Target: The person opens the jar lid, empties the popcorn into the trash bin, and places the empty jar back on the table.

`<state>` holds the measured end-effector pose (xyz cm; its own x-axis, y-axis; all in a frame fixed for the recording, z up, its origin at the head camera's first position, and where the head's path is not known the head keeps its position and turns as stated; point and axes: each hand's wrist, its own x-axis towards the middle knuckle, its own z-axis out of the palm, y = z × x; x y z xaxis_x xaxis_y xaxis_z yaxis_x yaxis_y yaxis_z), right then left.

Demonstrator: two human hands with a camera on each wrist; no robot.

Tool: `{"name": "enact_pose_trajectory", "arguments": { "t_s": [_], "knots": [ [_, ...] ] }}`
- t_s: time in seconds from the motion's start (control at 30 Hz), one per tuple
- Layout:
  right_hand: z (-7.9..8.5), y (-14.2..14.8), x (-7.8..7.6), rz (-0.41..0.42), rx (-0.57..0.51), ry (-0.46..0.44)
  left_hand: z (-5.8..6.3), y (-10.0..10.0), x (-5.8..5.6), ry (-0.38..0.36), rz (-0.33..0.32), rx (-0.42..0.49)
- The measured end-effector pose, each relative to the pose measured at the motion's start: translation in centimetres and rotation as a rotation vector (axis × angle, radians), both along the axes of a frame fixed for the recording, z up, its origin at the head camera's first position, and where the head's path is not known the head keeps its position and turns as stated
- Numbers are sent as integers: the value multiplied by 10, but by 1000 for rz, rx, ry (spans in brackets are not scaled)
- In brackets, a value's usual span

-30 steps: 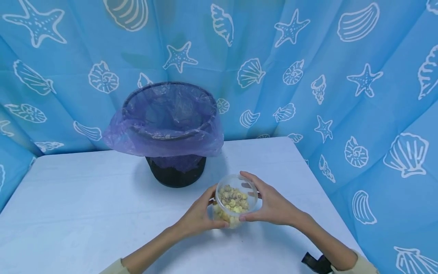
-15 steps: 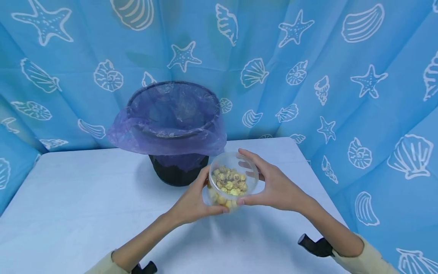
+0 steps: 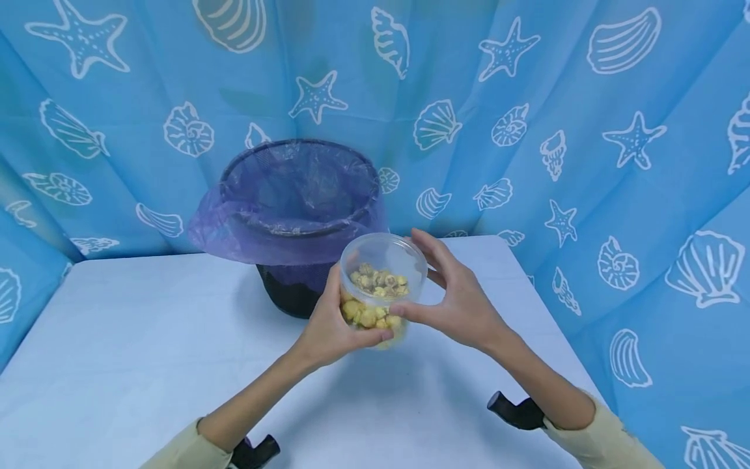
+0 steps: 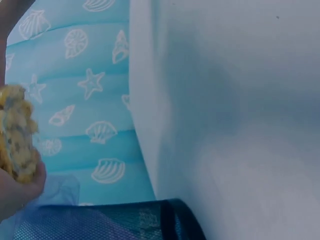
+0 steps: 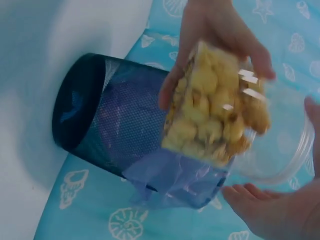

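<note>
A clear round plastic jar (image 3: 383, 251), partly filled with yellow popcorn (image 3: 366, 317), is held tilted above the table in front of the bin. My left hand (image 3: 334, 329) grips its lower side, thumb across the near face. Around the clear upper end is my right hand (image 3: 463, 306), thumb at the near rim and fingers on the far right side. The right wrist view shows the popcorn (image 5: 215, 100) blurred beside the left hand (image 5: 217, 25), with the round clear rim (image 5: 297, 155) between the right hand's thumb and fingers. Whether a lid covers the jar is hard to tell.
Behind the jar stands a black mesh bin (image 3: 293, 293), lined with a purple plastic bag (image 3: 258, 238) folded over its rim. It is on a white-covered table (image 3: 146, 339). A blue curtain (image 3: 351, 58) with shell prints hangs behind. Black devices (image 3: 515, 412) sit at both wrists.
Both hands have lifted the jar up and slightly left, closer to the bin. It has tipped so more of its popcorn-filled side shows. The right thumb has shifted left along the rim.
</note>
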<state>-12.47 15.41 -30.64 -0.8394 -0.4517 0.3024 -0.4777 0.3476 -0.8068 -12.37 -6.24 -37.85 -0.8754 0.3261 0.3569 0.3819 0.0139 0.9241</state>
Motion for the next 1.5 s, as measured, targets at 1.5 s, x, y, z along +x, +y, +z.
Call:
{"name": "enact_pose_trajectory", "arguments": {
  "t_s": [1.5],
  "knots": [
    [11,-8,-10,284,-176,95,32,-21,-2,18,-279,-44]
  ]
}}
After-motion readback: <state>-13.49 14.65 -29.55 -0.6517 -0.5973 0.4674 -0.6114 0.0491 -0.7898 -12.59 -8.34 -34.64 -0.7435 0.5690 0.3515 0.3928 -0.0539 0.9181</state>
